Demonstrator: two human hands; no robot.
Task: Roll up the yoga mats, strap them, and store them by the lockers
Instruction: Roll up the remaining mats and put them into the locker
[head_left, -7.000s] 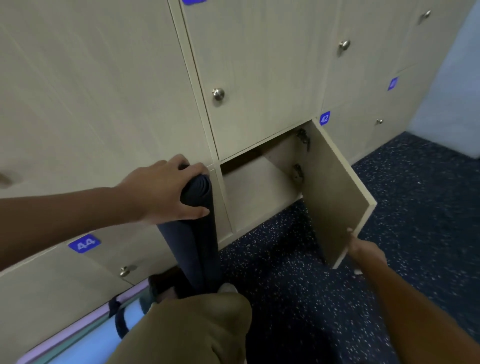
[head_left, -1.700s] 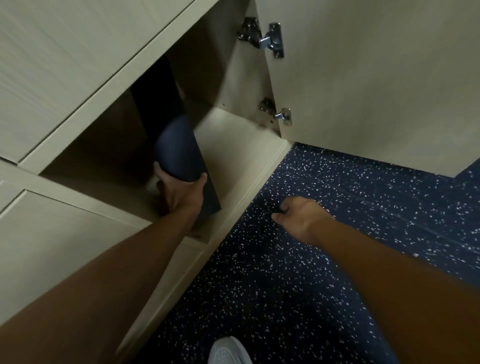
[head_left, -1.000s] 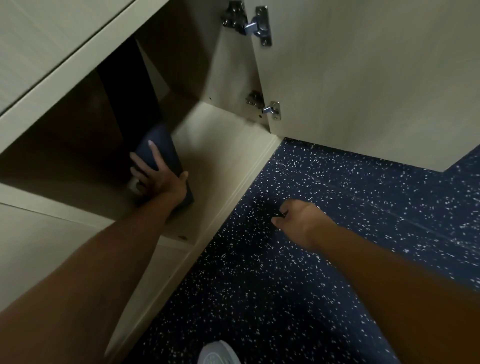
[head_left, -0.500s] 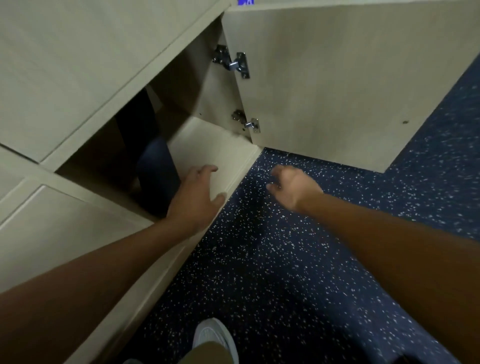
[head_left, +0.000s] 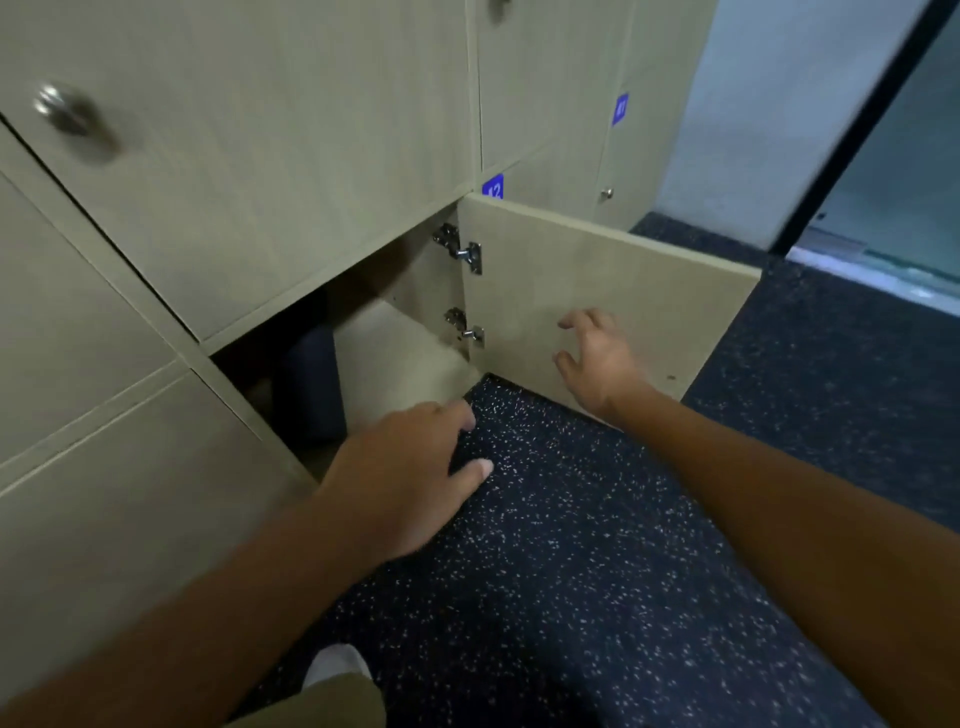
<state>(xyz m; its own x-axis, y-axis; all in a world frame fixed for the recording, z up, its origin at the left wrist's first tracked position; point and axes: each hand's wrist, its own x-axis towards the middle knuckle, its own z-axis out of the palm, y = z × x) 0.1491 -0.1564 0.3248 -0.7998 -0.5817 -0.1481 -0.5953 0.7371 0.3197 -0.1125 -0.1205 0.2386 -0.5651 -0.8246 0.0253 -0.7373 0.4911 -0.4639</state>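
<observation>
Fingers (head_left: 574, 319) of the right hand (head_left: 597, 364) are spreading loosely, holding nothing, in front of the inner face of the open locker door (head_left: 613, 301); whether they are touching it cannot be told. Left hand (head_left: 400, 483) is hovering palm-down, relaxed and holding nothing, over the speckled floor (head_left: 571, 571) just outside the open locker (head_left: 395, 358). Dark rolled yoga mat (head_left: 309, 384) is standing inside this bottom compartment, toward its left side, in shadow.
</observation>
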